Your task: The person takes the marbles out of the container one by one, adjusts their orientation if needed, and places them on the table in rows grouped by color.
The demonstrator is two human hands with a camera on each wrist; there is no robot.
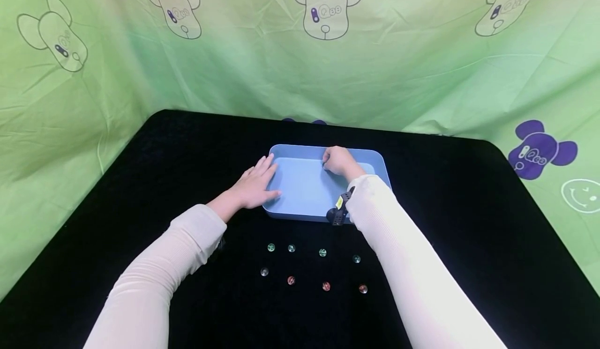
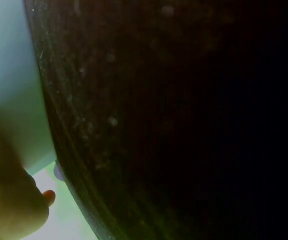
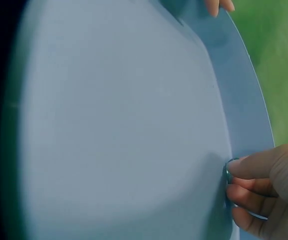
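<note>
A light blue rectangular tray (image 1: 300,182) lies on the black cloth. My left hand (image 1: 255,185) rests on its left rim, fingers stretched out and thumb over the near-left inside. In the left wrist view, part of that hand (image 2: 11,195) shows beside the tray's wall (image 2: 9,65). Inside the tray, toward the far wall, my right hand (image 1: 338,161) has its fingers curled. The right wrist view shows the thumb and fingers of this hand (image 3: 266,187) pinching a small glass marble (image 3: 229,172) low by the wall; the fingers hide most of it.
Several glass marbles lie in two loose rows on the cloth in front of the tray, among them a green one (image 1: 271,247), a clear one (image 1: 264,272) and a red one (image 1: 326,286). A green printed curtain (image 1: 244,78) hangs behind the black table (image 1: 211,146).
</note>
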